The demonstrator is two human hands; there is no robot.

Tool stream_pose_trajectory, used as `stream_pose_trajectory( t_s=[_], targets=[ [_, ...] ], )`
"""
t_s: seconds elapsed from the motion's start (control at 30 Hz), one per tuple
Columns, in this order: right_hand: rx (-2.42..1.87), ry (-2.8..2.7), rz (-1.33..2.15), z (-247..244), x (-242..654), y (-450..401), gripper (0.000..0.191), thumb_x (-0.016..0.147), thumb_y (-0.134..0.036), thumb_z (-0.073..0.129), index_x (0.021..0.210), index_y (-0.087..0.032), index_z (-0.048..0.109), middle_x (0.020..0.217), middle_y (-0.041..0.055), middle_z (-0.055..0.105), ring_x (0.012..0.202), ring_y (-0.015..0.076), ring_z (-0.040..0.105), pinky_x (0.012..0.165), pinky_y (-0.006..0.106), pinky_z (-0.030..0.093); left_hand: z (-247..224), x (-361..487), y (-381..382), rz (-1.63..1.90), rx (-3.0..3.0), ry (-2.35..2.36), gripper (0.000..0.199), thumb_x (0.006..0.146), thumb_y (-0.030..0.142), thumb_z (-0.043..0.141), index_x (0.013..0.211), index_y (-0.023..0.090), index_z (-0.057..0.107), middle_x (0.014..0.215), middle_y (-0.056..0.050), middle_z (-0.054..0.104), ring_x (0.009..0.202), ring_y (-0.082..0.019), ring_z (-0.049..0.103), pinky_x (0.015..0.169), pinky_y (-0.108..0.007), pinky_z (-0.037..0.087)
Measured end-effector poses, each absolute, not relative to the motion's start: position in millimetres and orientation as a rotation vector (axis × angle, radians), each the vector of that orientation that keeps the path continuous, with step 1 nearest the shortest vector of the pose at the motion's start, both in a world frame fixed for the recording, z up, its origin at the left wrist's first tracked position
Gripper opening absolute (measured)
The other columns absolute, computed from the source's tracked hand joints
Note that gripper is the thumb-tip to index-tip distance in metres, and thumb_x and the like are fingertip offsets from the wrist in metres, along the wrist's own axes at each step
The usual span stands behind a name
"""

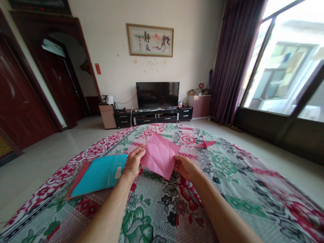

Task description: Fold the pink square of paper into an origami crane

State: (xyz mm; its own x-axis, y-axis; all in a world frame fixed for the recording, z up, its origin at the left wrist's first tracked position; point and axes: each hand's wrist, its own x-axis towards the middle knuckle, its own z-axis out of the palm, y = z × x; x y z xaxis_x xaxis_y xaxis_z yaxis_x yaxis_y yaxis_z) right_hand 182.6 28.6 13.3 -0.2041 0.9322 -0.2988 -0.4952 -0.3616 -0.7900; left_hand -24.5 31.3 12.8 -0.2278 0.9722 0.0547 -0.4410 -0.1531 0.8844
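Note:
A square sheet of pink paper (160,153), marked with crease lines, is held up over the table with one corner toward me. My left hand (135,161) pinches its left side, thumb and fingers closed on the edge. At the sheet's right side, my right hand (185,167) grips the edge near the corner. Beyond my right hand a folded red-pink paper crane (205,144) rests on the tablecloth. Left of my left hand lies a clear packet of coloured paper (98,175), blue on top with red showing at its side.
A flowered tablecloth (222,192) covers the round table. Past its far edge stand a low black TV cabinet (162,116) and a television (157,95). A purple curtain (230,64) hangs by the window at right; dark red doors (22,98) are at left.

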Motion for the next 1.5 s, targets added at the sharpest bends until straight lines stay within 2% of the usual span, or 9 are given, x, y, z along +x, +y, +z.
stream_pose_trajectory(
  t_s=[0.23,0.5,0.73,0.93,1.1,1.2,1.37,1.5],
  targets=[
    [-0.918,-0.694,1.757,11,183,29,0.015,0.076,-0.007,0.046,0.064,-0.016,0.05,0.056,0.0009,0.06,0.05,0.0113,0.058,0.056,0.025,0.052,14,-24,31,1.637,0.819,0.943,0.048,0.054,0.024,0.076,0.101,0.016,0.066,0.081,-0.002,0.071,0.08,-0.016,0.061,0.071,-0.026,0.044],
    [-0.89,-0.686,1.767,12,184,28,0.013,0.077,-0.008,0.047,0.068,-0.018,0.05,0.059,0.0004,0.062,0.053,0.0125,0.061,0.055,0.025,0.052,12,-26,33,1.634,0.888,0.973,0.045,0.057,0.025,0.074,0.101,0.018,0.067,0.098,-0.004,0.07,0.088,-0.018,0.061,0.072,-0.026,0.045],
    [-0.878,-0.703,1.744,11,182,30,0.012,0.079,-0.01,0.047,0.071,-0.019,0.048,0.057,-0.0008,0.06,0.049,0.0114,0.057,0.054,0.025,0.051,17,-23,30,1.626,0.878,0.952,0.045,0.057,0.025,0.075,0.1,0.017,0.067,0.097,-0.005,0.069,0.091,-0.02,0.061,0.074,-0.027,0.045],
    [-0.881,-0.695,1.706,13,179,29,0.011,0.081,-0.012,0.045,0.075,-0.019,0.049,0.058,-0.0015,0.06,0.048,0.0111,0.058,0.054,0.025,0.051,20,-22,27,1.597,0.896,0.923,0.053,0.061,0.028,0.072,0.112,0.017,0.061,0.097,-0.005,0.069,0.091,-0.021,0.061,0.076,-0.028,0.045],
    [-0.899,-0.643,1.669,12,178,31,0.011,0.081,-0.013,0.045,0.075,-0.019,0.051,0.056,-0.0026,0.059,0.049,0.0108,0.058,0.057,0.025,0.052,20,-17,19,1.437,0.954,0.769,0.057,0.059,0.022,0.071,0.115,0.016,0.059,0.094,-0.006,0.069,0.083,-0.02,0.063,0.074,-0.029,0.047],
    [-0.896,-0.605,1.663,12,178,32,0.012,0.081,-0.012,0.045,0.074,-0.019,0.052,0.056,-0.0016,0.06,0.048,0.0108,0.058,0.056,0.024,0.051,20,-14,15,1.371,0.961,0.761,0.06,0.057,0.016,0.071,0.115,0.019,0.058,0.088,-0.004,0.069,0.07,-0.016,0.063,0.067,-0.028,0.049],
    [-0.899,-0.606,1.683,12,179,32,0.014,0.08,-0.01,0.044,0.071,-0.018,0.051,0.057,-0.0003,0.06,0.047,0.0109,0.058,0.055,0.025,0.052,19,-17,19,1.441,0.892,0.8,0.066,0.06,0.014,0.07,0.122,0.024,0.051,0.09,-0.003,0.067,0.066,-0.013,0.061,0.059,-0.024,0.049],
    [-0.926,-0.614,1.685,14,179,30,0.016,0.08,-0.007,0.043,0.068,-0.018,0.048,0.056,-0.0005,0.06,0.05,0.0107,0.059,0.056,0.024,0.053,18,-20,22,1.499,0.858,0.828,0.066,0.06,0.016,0.071,0.122,0.024,0.051,0.079,0.0,0.066,0.059,-0.01,0.059,0.055,-0.022,0.048]
  ],
)
